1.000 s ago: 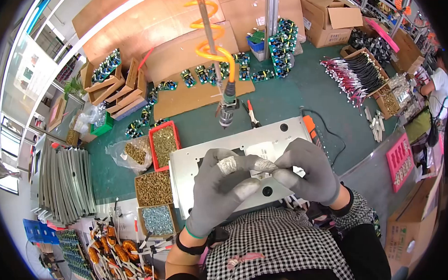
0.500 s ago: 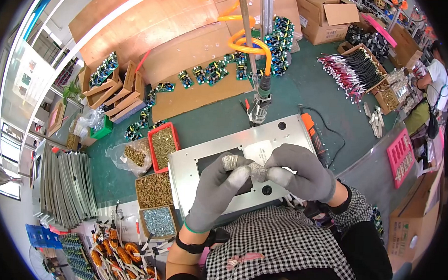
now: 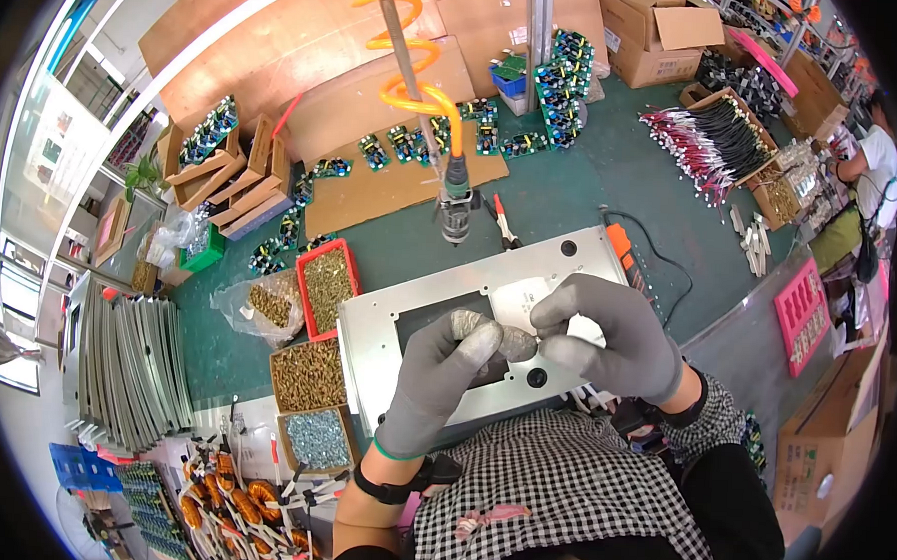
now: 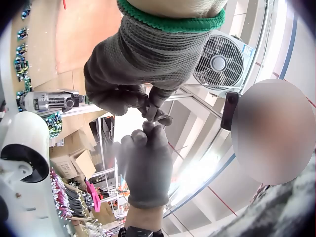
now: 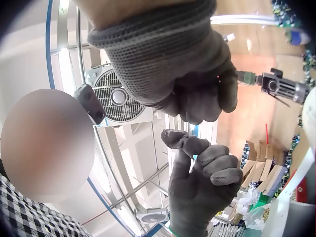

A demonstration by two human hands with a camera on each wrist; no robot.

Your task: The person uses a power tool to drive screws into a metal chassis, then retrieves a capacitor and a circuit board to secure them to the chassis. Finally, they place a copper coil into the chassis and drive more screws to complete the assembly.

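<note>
Both of my hands wear grey gloves and meet above a grey metal plate (image 3: pixel 386 327) in the head view. My left hand (image 3: pixel 445 365) pinches a small grey piece (image 3: pixel 513 341) between thumb and forefinger. My right hand (image 3: pixel 606 332) has curled fingers, and its fingertips (image 4: pixel 148 131) meet the same piece (image 4: pixel 159 117) from the other side. In the right wrist view the piece (image 5: pixel 173 138) sits at my left fingertips, just under my right hand (image 5: pixel 197 98). I cannot tell what the piece is.
A hanging power screwdriver (image 3: pixel 456 205) on an orange coiled hose (image 3: pixel 417 83) dangles beyond the plate. Red-handled pliers (image 3: pixel 503 220) and an orange-handled tool (image 3: pixel 620 249) lie near it. Screw trays (image 3: pixel 328 287) and stacked plates (image 3: pixel 134 366) stand left, wire bundles (image 3: pixel 710 141) far right.
The hanging screwdriver swung to the right and is now back to the left. My hands stay together over the plate, and the silvery wrap on my left fingertip shows less.
</note>
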